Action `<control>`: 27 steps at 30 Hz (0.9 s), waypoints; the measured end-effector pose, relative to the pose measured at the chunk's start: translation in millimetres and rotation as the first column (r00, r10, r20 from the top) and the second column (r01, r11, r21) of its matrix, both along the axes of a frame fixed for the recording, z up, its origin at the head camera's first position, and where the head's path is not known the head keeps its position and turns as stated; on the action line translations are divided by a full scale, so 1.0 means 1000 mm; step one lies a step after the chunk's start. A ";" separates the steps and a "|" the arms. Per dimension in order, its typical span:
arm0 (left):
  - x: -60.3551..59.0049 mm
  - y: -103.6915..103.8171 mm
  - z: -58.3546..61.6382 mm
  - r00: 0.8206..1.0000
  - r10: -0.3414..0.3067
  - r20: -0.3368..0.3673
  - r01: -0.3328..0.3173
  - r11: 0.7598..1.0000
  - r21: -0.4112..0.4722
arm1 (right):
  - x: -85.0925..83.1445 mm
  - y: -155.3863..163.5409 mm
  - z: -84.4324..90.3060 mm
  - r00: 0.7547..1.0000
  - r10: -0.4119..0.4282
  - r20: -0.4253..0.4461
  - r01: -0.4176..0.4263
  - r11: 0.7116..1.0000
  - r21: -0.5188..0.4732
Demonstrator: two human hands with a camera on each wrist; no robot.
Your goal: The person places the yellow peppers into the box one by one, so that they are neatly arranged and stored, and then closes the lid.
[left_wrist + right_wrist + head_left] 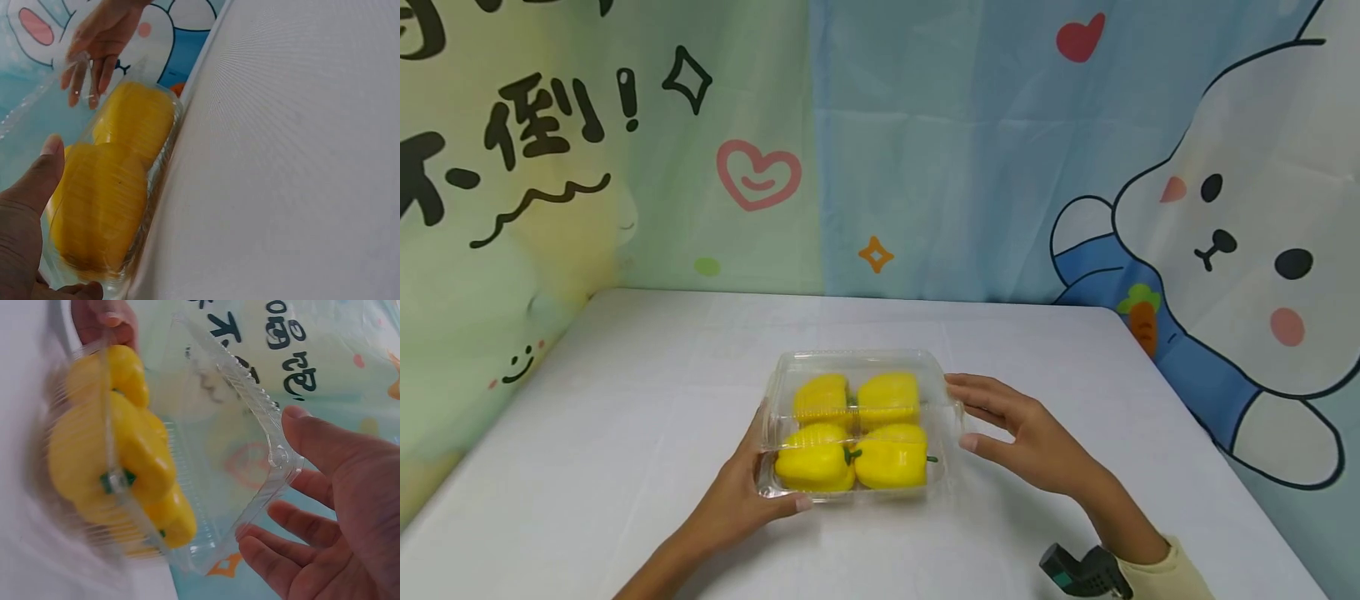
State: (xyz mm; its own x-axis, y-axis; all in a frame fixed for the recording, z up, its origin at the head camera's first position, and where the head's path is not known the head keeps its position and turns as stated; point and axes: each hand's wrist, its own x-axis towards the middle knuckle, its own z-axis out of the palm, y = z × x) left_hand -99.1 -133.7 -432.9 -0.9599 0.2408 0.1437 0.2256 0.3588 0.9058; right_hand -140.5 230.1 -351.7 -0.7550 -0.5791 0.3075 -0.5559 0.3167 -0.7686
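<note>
A clear plastic clamshell box (857, 360) holding several yellow bell peppers (887, 462) sits on the white table (625, 400). My left hand (737, 492) grips the box's near left corner, thumb along the front edge. In the left wrist view my left hand (25, 206) lies against the peppers (100, 206) through the plastic. My right hand (1030, 433) is at the box's right side with fingers stretched out. In the right wrist view the lid (219, 425) stands partly raised over the peppers (106, 444), and the right hand (350, 506) touches its free edge with thumb and fingertips.
A cartoon cloth backdrop (925, 150) hangs behind and to both sides of the table. A black wrist-worn camera (1086, 575) shows at my right sleeve. White tabletop stretches around the box on every side.
</note>
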 end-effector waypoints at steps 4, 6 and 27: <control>0.001 0.000 0.001 1.000 0.020 0.001 -0.020 0.999 -0.034 | 0.005 0.002 -0.003 0.999 -0.012 -0.038 0.015 0.998 0.063; 0.001 0.000 0.000 0.999 0.032 0.008 -0.032 0.999 -0.043 | 0.007 0.004 -0.005 0.997 -0.026 -0.079 0.035 0.992 0.118; -0.002 -0.003 -0.003 1.000 -0.027 -0.004 0.028 0.999 0.023 | 0.021 0.001 -0.032 0.976 -0.028 -0.215 0.082 0.965 0.249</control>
State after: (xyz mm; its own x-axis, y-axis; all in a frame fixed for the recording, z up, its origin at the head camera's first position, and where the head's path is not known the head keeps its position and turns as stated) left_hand -101.0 -137.1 -435.7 -0.9524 0.2637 0.1531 0.2386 0.3318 0.9126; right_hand -119.2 231.1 -384.0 -0.7231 -0.6181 0.3082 -0.6706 0.5213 -0.5278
